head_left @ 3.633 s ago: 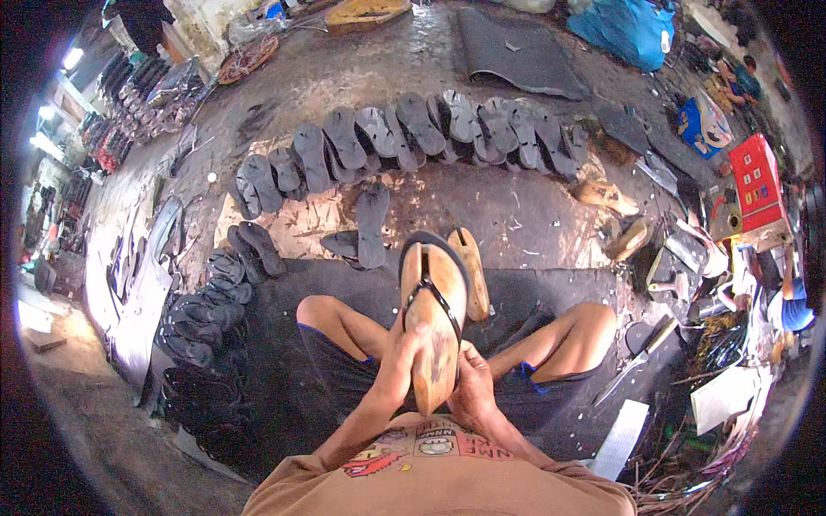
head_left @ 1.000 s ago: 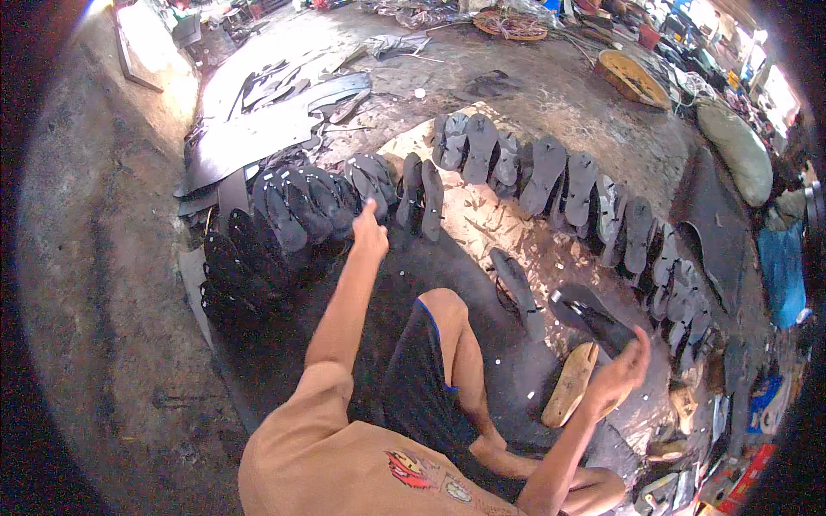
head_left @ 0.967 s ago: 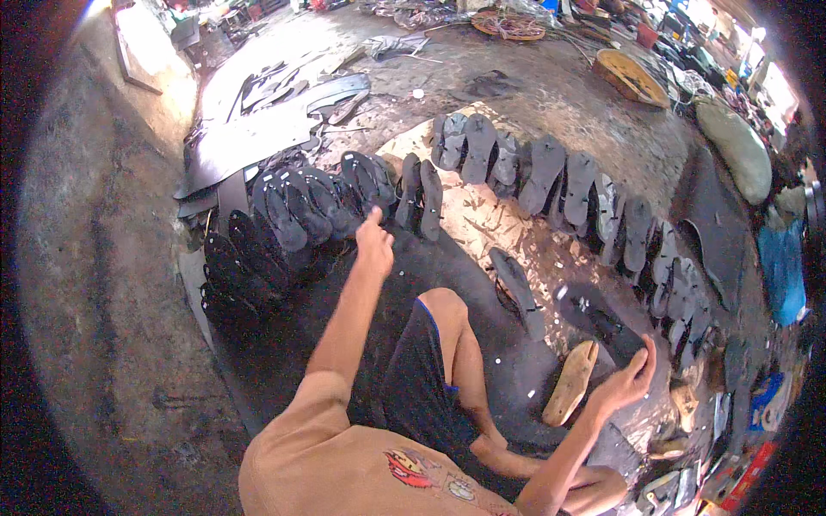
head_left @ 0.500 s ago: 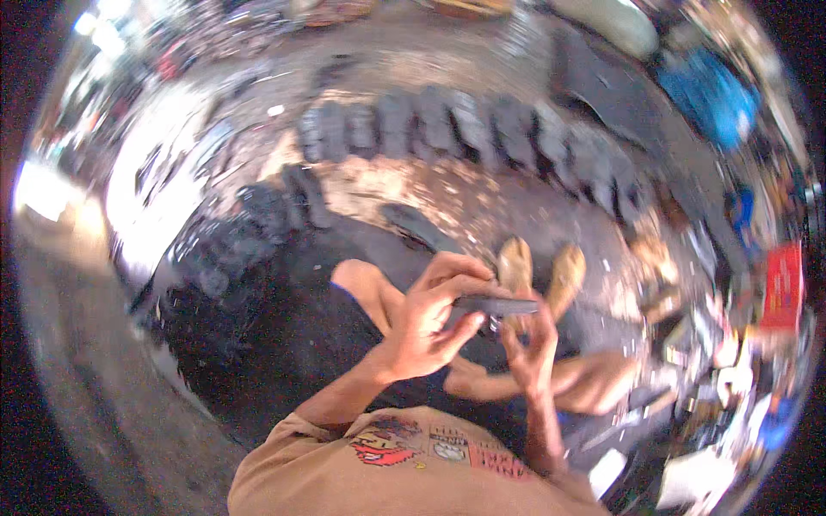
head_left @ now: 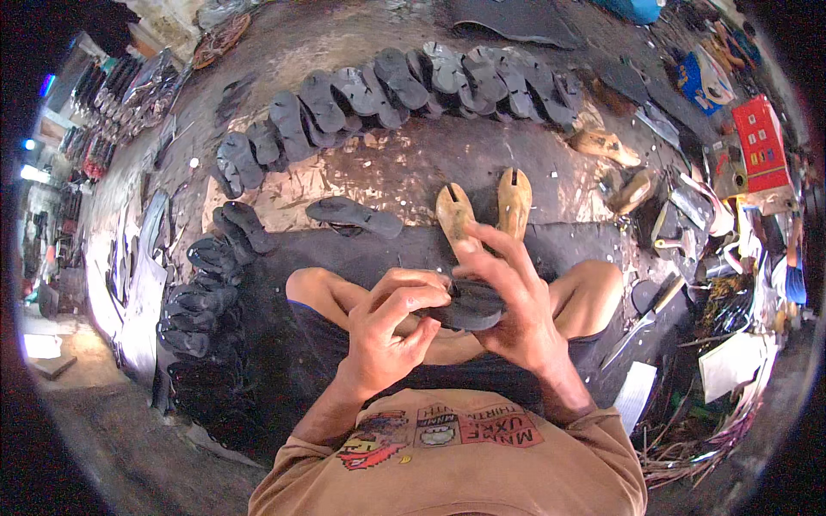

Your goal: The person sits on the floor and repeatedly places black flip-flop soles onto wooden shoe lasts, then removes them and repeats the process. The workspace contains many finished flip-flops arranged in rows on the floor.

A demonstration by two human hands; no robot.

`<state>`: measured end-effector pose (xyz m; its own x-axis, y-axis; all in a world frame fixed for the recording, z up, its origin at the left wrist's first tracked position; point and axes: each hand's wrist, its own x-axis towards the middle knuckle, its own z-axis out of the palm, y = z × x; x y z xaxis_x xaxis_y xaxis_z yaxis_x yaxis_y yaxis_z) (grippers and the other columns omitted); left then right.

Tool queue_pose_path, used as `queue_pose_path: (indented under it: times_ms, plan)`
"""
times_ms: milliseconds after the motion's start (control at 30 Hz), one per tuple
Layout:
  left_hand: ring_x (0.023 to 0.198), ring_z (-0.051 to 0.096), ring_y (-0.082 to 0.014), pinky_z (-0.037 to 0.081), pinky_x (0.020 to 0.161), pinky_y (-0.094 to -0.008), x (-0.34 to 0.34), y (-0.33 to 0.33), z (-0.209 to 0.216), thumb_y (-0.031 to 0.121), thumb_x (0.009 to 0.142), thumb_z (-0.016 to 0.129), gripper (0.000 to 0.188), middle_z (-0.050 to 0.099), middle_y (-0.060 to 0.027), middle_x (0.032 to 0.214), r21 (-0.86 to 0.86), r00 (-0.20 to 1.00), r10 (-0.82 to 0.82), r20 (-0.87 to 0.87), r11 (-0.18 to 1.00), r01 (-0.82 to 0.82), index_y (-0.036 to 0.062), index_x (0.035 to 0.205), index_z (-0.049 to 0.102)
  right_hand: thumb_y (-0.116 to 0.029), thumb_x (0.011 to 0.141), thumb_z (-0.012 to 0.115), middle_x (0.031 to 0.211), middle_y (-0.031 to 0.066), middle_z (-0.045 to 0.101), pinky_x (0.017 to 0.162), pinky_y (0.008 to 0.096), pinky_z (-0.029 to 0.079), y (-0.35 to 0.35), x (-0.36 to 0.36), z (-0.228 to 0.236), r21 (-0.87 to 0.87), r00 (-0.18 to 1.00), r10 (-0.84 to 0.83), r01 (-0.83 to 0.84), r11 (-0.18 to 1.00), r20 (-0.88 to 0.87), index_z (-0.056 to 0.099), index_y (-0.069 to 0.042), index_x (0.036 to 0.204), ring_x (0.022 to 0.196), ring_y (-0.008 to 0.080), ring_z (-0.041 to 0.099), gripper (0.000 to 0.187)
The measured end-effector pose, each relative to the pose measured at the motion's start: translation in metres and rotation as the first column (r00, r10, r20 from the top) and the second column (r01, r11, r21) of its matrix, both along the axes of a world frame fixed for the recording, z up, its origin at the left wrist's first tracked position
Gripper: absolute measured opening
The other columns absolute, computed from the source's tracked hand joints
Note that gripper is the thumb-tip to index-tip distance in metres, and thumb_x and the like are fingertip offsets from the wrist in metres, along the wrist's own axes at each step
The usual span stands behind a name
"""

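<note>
A black flip-flop sandal (head_left: pixel 471 311) is held over my crossed legs, with its sole edge toward me. My right hand (head_left: pixel 516 297) wraps around its right end, thumb beneath and fingers over the top. With fingertips and thumb pinched together, my left hand (head_left: pixel 391 320) grips the sandal's left end; the exact spot under those fingers is hidden. Just beyond my hands stand two yellowish wooden foot forms, a left one (head_left: pixel 453 209) and a right one (head_left: pixel 514 199), each slotted at the toe. Another dark sandal (head_left: pixel 354 215) lies to their left on the mat.
A curved row of dark sandals (head_left: pixel 400 79) spans the far side, and more sandals (head_left: pixel 200 301) are piled at my left. A knife (head_left: pixel 647 316) lies by my right knee. Further right are a wooden form (head_left: pixel 605 146), a red box (head_left: pixel 762 146) and cluttered tools.
The sandal has come lower and toward the left, turning in my hands. My right hand has shifted from below to over its right end. The view has swung and become sharper.
</note>
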<state>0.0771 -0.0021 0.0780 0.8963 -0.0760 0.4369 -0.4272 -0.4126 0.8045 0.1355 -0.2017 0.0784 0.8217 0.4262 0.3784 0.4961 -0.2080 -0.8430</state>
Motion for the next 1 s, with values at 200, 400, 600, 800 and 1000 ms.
queue_pose_path:
  times_ms: [200, 400, 600, 800, 1000]
  plan:
    - [0.110, 0.075, -0.0289, 0.061, 0.096, -0.0406, 0.011, 0.004, -0.040, -0.011, 0.081, 0.073, 0.033, 0.074, -0.0126, 0.116, -0.077, 0.993, 0.036, -0.113, 0.996, -0.044, 0.0020, 0.111, 0.070, -0.004, 0.073, 0.089, 0.130, 0.0203, 0.072, 0.109, 0.0513, 0.050, -0.016, 0.022, -0.083, 0.064, 0.995, 0.048, -0.043, 0.997, -0.087, 0.076, -0.004, 0.122, 0.123, 0.0401, 0.069, 0.050]
    - [0.131, 0.067, -0.0337, 0.054, 0.114, -0.0477, 0.088, 0.071, -0.085, 0.010, 0.078, 0.057, 0.067, 0.065, -0.0254, 0.145, -0.916, 0.892, -0.320, -0.319, 0.347, -0.203, -0.0069, 0.143, 0.055, -0.030, 0.090, 0.086, 0.142, 0.0287, 0.066, 0.111, 0.0471, 0.050, -0.033, 0.086, -0.263, -0.642, 0.678, -0.712, 0.631, 0.435, 0.184, 0.040, 0.000, 0.160, 0.134, 0.0447, 0.063, 0.089]
    - [0.143, 0.056, -0.0336, 0.048, 0.115, -0.0711, 0.091, 0.093, -0.085, 0.026, 0.107, 0.067, 0.035, 0.062, -0.0112, 0.147, -0.984, 0.972, -0.152, -0.177, -0.001, -0.180, 0.0124, 0.138, 0.060, -0.013, 0.101, 0.068, 0.140, 0.0136, 0.068, 0.109, 0.0372, 0.050, -0.035, 0.078, -0.226, 0.212, 0.676, -0.267, 0.538, 0.816, -0.686, 0.055, 0.002, 0.153, 0.125, 0.0252, 0.065, 0.056]
    - [0.140, 0.058, -0.0352, 0.047, 0.114, -0.0728, 0.065, 0.135, -0.102, 0.015, 0.107, 0.064, 0.045, 0.061, -0.0122, 0.147, -0.958, 0.923, 0.337, -0.184, 0.148, -0.245, 0.0187, 0.150, 0.051, -0.024, 0.098, 0.060, 0.112, 0.0227, 0.072, 0.074, 0.0404, 0.067, -0.032, -0.041, -0.110, 0.320, 0.453, 0.026, 0.586, 0.745, -0.891, 0.055, 0.014, 0.141, 0.088, 0.0298, 0.076, 0.057]
    - [0.139, 0.058, -0.0388, 0.053, 0.110, -0.0690, 0.060, 0.108, -0.066, 0.010, 0.101, 0.064, 0.059, 0.058, -0.0180, 0.148, -0.903, 0.874, 0.477, -0.095, 0.329, -0.277, 0.0155, 0.156, 0.042, -0.017, 0.095, 0.080, 0.117, 0.0167, 0.075, 0.085, 0.0355, 0.064, 0.004, -0.050, -0.062, 0.306, 0.497, 0.097, 0.359, 0.882, -0.863, 0.065, 0.009, 0.133, 0.092, 0.0234, 0.076, 0.049]
